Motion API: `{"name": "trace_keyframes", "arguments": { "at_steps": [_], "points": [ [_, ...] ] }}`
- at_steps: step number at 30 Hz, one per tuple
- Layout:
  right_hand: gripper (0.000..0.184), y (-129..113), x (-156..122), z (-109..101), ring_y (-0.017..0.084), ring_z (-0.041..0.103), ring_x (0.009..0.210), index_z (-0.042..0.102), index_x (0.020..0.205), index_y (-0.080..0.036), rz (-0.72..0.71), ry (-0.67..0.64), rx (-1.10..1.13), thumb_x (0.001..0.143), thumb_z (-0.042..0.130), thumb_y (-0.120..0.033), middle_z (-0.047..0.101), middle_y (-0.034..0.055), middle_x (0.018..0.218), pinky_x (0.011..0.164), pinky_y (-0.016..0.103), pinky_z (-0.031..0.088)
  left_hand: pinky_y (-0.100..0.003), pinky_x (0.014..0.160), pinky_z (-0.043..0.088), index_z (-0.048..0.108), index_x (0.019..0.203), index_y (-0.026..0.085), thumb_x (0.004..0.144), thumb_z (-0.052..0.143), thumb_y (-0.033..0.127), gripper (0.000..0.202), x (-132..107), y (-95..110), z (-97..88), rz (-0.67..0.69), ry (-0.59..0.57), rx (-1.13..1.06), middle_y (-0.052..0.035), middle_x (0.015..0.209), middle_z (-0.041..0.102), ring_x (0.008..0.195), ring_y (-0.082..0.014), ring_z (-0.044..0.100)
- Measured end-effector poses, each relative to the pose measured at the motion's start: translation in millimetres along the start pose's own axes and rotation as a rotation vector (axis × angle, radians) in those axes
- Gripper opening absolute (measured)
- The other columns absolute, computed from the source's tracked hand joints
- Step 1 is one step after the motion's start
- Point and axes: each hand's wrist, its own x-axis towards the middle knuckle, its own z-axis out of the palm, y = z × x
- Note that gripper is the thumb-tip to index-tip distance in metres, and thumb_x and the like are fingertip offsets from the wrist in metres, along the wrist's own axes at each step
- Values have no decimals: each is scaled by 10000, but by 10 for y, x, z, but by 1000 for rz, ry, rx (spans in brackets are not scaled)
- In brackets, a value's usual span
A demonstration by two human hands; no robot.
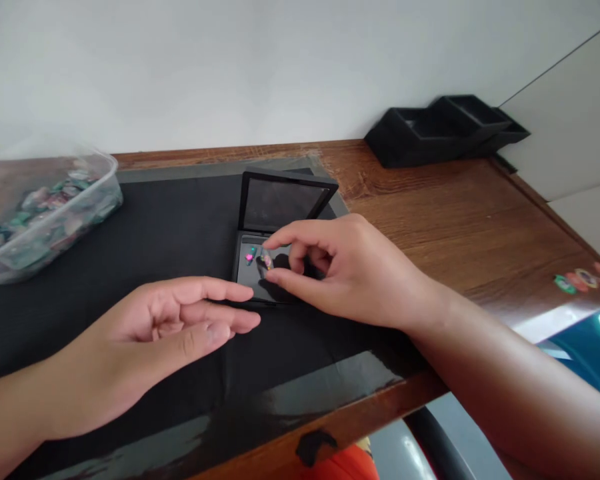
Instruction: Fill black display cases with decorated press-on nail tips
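Note:
A small black case (290,175) with a see-through window in its raised lid stands open on the black mat. Inside its base, at the left, lies a tiny pink and teal piece (250,256). My right hand (350,270) reaches over the case, thumb and index finger pinching a small clear packet (265,261) with something colourful in it. What exactly the packet contains is too small to tell. My left hand (180,330) is open, palm turned inward, its fingertips close to the front left corner of the case.
A clear plastic tub (115,180) of small colourful packets stands at the left. Black stepped trays (430,133) sit at the back right against the wall. Several small coloured rings (580,279) lie near the right table edge. The black mat (180,220) covers the wooden table's left part.

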Motion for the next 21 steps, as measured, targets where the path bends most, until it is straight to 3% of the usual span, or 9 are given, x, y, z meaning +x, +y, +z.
{"name": "trace_keyframes", "arguments": {
  "at_steps": [5, 10, 17, 21],
  "points": [
    [173, -28, 41, -21, 105, 591, 577, 865, 1012, -196, 225, -27, -142, 895, 814, -311, 701, -46, 618, 615, 262, 377, -236, 994, 669, 845, 1296, 354, 964, 793, 665, 458, 6, -34, 28, -31, -33, 34, -91, 1229, 872, 1166, -234, 844],
    [188, -41, 41, -21, 123, 614, 596, 887, 1002, -223, 300, -23, -189, 871, 856, -355, 703, -42, 620, 615, 275, 372, -183, 911, 665, 858, 1228, 364, 963, 808, 632, 380, -4, -71, 24, 13, -28, 106, -56, 1141, 888, 1066, -193, 854],
    [257, -32, 48, -21, 137, 605, 606, 892, 1058, -257, 324, -44, -253, 865, 876, -427, 670, -43, 613, 605, 285, 353, -174, 934, 626, 862, 1159, 387, 1005, 775, 563, 250, -27, -81, 0, 43, -79, 148, -9, 1122, 881, 1093, -166, 828],
    [314, -73, -3, -81, 135, 568, 587, 860, 1055, -242, 322, -17, -245, 850, 884, -479, 626, -48, 613, 592, 290, 349, -178, 856, 584, 832, 988, 312, 1036, 728, 426, 162, -12, -30, -29, 77, -175, 173, 4, 967, 840, 934, -134, 776]
  ]
}}
